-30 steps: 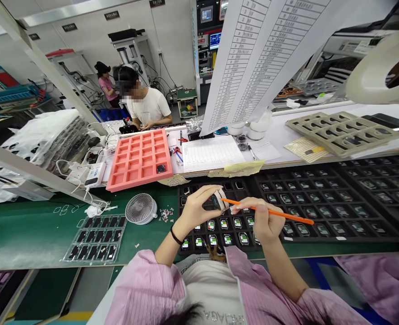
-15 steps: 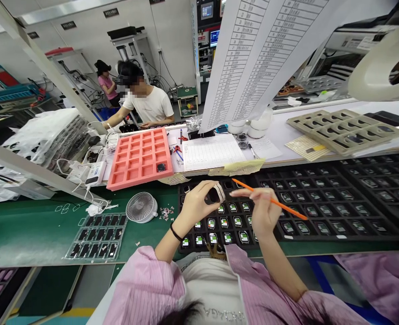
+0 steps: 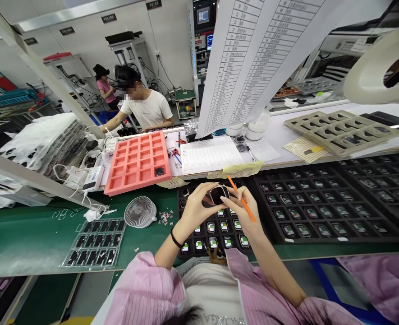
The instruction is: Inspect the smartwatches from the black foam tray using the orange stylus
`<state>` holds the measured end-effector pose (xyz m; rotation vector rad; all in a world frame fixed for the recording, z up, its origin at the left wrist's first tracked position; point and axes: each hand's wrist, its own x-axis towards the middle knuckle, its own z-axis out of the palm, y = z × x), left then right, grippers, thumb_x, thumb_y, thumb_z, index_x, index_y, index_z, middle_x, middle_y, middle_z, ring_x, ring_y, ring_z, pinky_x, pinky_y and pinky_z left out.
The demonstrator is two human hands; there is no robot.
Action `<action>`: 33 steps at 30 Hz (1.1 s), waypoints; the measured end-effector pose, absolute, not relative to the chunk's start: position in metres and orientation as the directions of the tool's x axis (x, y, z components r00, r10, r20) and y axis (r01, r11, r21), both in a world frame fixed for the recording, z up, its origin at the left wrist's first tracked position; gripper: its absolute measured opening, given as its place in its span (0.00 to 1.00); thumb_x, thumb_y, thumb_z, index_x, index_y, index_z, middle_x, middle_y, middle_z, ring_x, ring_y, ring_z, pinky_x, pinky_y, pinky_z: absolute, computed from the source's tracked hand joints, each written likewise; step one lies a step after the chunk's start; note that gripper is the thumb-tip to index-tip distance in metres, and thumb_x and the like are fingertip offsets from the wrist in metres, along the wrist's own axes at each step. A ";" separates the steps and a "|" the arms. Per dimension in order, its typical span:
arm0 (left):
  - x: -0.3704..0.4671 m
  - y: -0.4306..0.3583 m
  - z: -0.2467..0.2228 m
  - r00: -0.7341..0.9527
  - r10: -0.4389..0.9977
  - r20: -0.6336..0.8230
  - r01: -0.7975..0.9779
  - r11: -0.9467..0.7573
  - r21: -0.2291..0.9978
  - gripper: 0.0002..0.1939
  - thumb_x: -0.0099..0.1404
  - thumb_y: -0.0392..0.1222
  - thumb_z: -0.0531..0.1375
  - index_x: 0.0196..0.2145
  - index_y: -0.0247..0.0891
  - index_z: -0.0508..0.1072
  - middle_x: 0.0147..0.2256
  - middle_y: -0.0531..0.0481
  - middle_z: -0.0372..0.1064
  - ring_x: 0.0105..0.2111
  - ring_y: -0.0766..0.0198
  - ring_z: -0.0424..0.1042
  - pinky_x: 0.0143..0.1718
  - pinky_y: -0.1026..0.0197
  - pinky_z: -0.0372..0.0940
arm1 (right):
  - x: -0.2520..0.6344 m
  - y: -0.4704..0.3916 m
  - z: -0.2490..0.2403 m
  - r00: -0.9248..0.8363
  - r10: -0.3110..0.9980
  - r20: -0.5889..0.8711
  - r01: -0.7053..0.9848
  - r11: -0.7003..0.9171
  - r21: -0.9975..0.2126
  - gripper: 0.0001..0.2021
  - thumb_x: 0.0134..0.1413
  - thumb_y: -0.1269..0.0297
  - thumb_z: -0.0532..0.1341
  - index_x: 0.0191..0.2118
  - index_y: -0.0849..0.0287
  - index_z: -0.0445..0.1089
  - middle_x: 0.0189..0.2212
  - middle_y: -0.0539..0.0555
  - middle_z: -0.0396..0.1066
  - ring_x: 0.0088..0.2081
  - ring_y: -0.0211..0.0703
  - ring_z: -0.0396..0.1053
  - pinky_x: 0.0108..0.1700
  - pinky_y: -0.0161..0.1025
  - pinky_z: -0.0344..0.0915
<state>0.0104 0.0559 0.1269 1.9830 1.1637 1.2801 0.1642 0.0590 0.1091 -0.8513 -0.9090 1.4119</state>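
Between my two hands is a smartwatch case (image 3: 218, 194) with a dark face and a light metal rim, held above a black foam tray (image 3: 204, 234). My left hand (image 3: 199, 201) grips it from the left, thumb below and fingers over the top. From the right, my right hand (image 3: 244, 208) touches the case with its fingertips. That hand also keeps an orange stick (image 3: 248, 208), slim like a pry tool, tilted across the fingers. Several watch units with lit green and white screens (image 3: 213, 243) sit in the tray's pockets below.
More black trays of watches (image 3: 302, 230) extend to the right. A small round fan (image 3: 140, 212) and a clear tray of black parts (image 3: 96, 243) stand left on the green bench. Behind, a pink foam tray (image 3: 136, 161) rests on the shelf; printed sheets (image 3: 249, 58) hang above. A co-worker (image 3: 147, 108) sits beyond.
My right hand has moved left and now touches the watch case. The orange stick has swung steeper. The watch face has turned more towards me.
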 end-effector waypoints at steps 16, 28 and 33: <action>0.007 0.087 0.091 0.094 0.996 -0.002 -0.122 0.014 0.992 0.31 0.58 0.49 0.65 0.56 0.40 0.61 0.42 0.46 0.69 0.34 0.63 0.74 0.28 0.65 0.72 | 0.186 0.082 0.095 -0.033 0.996 0.088 -0.410 0.067 -0.910 0.22 0.46 0.63 0.70 0.24 0.54 0.52 0.39 0.53 0.76 0.42 0.46 0.75 0.50 0.46 0.67; 0.035 0.153 -0.101 -0.063 0.981 -0.186 0.446 0.194 0.874 0.09 0.64 0.32 0.55 0.42 0.33 0.70 0.38 0.45 0.70 0.34 0.65 0.71 0.33 0.61 0.72 | 0.215 0.162 -0.090 -0.065 0.998 -0.005 0.365 0.019 -0.931 0.25 0.44 0.44 0.63 0.19 0.53 0.48 0.16 0.44 0.54 0.22 0.37 0.58 0.31 0.37 0.57; 0.026 0.165 -0.122 -0.092 0.989 -0.113 0.614 0.146 0.776 0.12 0.66 0.31 0.51 0.45 0.34 0.70 0.43 0.42 0.70 0.44 0.60 0.70 0.49 0.54 0.66 | 0.192 0.189 -0.127 -0.098 0.995 0.000 0.451 0.045 -0.891 0.20 0.55 0.51 0.60 0.21 0.55 0.53 0.18 0.43 0.57 0.23 0.35 0.59 0.32 0.36 0.59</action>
